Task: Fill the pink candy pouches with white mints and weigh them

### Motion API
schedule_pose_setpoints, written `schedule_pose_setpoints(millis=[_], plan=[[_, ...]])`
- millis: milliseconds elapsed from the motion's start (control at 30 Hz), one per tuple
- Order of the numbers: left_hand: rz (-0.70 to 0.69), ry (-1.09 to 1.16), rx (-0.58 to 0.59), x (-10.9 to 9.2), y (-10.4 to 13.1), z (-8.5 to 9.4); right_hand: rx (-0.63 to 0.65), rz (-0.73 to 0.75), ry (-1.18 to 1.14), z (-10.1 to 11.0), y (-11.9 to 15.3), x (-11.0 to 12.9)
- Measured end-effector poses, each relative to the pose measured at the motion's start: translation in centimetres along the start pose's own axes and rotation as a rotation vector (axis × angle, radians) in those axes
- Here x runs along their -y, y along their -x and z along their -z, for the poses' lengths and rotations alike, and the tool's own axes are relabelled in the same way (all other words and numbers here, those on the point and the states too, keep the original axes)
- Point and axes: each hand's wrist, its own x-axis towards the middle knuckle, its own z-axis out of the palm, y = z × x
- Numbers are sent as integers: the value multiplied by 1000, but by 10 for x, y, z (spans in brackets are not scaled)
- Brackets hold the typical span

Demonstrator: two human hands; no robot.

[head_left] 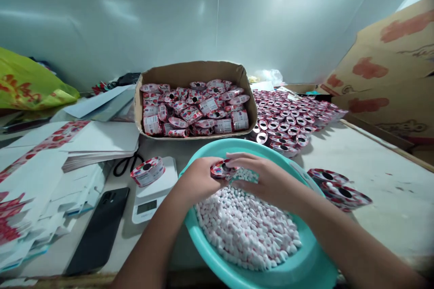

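Note:
A teal basin (271, 146) holds a heap of small white and pale pink candies (251, 226). Above its far left part, my left hand (203, 179) is closed around a small red and pink printed box (224, 169) with a dark round hole in its top. My right hand (252, 174) is at the right side of that box, its fingers apart and curved over the candies. Whether its fingertips touch the box is hard to tell. A similar box (148, 171) sits on a white scale (145, 205) left of the basin.
A cardboard carton (193, 68) full of printed boxes stands behind the basin. Many open-topped boxes (288, 119) stand at back right, several more (342, 192) right of the basin. At left lie a phone (98, 230), black scissors (127, 165) and white card sheets (101, 137).

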Motion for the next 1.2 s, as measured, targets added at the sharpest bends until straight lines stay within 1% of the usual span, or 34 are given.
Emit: schedule_pose_setpoints(millis=[100, 167, 233, 300, 367, 400, 467, 533, 567, 600, 700, 733, 767, 800, 833, 900, 1033, 1067, 1133, 1200], plan=[[12, 49, -27, 3, 0, 0, -14, -28, 28, -3, 2, -4], [-12, 48, -39, 5, 0, 0, 1, -22, 75, -5, 5, -5], [-80, 42, -34, 5, 0, 2, 2, -7, 156, -7, 7, -4], [-178, 39, -13, 3, 3, 6, -10, -3, 242, -7, 8, 1], [-275, 27, 5, -1, 8, 15, -25, 9, 287, -4, 4, 9], [-302, 19, 6, -4, 12, 22, -33, 25, 284, -1, 0, 15], [-290, 19, -13, -8, 23, 40, -50, 60, 241, 4, -12, 31], [-212, 41, -66, -6, 36, 65, -77, 95, 202, 7, -25, 46], [-172, 52, -109, -2, 43, 79, -94, 107, 192, 6, -30, 53], [-138, 53, -172, 5, 50, 95, -116, 113, 186, 4, -35, 57], [-121, 26, -458, 39, 66, 137, -136, 87, 157, -9, -43, 56], [-91, 7, -509, 52, 70, 148, -121, 72, 141, -14, -43, 52], [-28, -20, -513, 65, 74, 156, -105, 55, 128, -19, -43, 47], [43, -54, -494, 76, 77, 161, -85, 36, 120, -22, -43, 41], [115, -92, -457, 84, 79, 164, -71, 20, 114, -24, -42, 36], [224, -164, -366, 92, 81, 164, -55, -13, 109, -25, -42, 28], [410, -331, -159, 89, 71, 152, -68, -20, 99, -24, -49, 19], [448, -391, -122, 88, 68, 149, -74, -14, 101, -24, -51, 18], [467, -499, -96, 87, 64, 144, -76, -14, 110, -25, -54, 20], [444, -539, -128, 86, 64, 141, -89, -27, 110, -22, -52, 26]])
